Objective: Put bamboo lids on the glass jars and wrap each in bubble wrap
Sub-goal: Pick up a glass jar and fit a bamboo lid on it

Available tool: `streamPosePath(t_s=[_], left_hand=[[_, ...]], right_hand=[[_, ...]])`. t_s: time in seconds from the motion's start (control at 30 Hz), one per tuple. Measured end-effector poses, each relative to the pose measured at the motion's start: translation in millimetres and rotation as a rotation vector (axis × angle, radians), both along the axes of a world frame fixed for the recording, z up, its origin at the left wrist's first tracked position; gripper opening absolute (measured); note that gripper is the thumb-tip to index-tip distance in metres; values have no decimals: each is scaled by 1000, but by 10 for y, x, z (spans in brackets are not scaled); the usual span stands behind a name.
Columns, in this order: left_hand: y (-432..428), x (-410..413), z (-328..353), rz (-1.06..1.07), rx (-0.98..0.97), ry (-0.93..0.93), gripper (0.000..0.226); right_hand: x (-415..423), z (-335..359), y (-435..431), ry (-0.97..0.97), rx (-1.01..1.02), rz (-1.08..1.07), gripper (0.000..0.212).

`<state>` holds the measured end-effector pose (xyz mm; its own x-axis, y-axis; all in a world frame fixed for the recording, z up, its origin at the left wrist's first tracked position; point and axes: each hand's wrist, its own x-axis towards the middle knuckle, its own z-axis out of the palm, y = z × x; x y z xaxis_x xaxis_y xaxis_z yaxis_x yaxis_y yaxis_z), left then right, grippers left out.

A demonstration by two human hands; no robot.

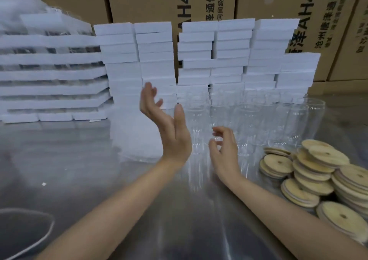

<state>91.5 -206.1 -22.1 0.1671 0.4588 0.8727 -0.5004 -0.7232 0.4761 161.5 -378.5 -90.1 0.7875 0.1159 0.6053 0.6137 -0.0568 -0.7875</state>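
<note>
Head view. Your left hand (169, 128) is raised, fingers straight and slightly spread, holding nothing. Your right hand (225, 152) sits lower, fingers loosely curled, thumb and forefinger apart, nothing visible between them. Glass jars (251, 120) stand just beyond it. Bamboo lids (318, 172) are heaped at right. A bubble-wrapped bundle (137, 138) stands behind the left hand.

Glass jars (298, 120): clear, smooth, glossy; bamboo lids (278, 164): pale matt wood. Bubble wrap (137, 138): cloudy, translucent plastic. Table (59, 160): smooth, reflective sheen; stacked blocks (155, 46): white matt foam; cartons (143, 2): brown matt cardboard.
</note>
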Motion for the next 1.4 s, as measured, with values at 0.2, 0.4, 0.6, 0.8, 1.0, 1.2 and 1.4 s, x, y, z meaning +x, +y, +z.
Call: streamPosePath(t_s=[0.2,0.4,0.6,0.8,1.0,1.2,1.4], left_hand=[[-639,329,-772,-126,-32,526,76],[-606,452,-832,-127,-74,702,78],[-564,524,-863,-48,-90,786,79],[-549,556,-855,-97,-86,786,78],[-569,492,-809,-399,-254,746,70],[-572,394,-792,-588,-377,727,62],[-554,319,-765,-793,-460,708,54]], right_hand=[[113,-54,5,46,-28,42,38],[185,-109,10,97,-100,89,42],[199,-110,-6,102,-106,107,41],[259,-108,-59,113,-116,136,46],[180,-38,-141,187,-38,218,32],[118,-43,-243,250,-63,347,28],[87,5,-272,350,-82,513,35]])
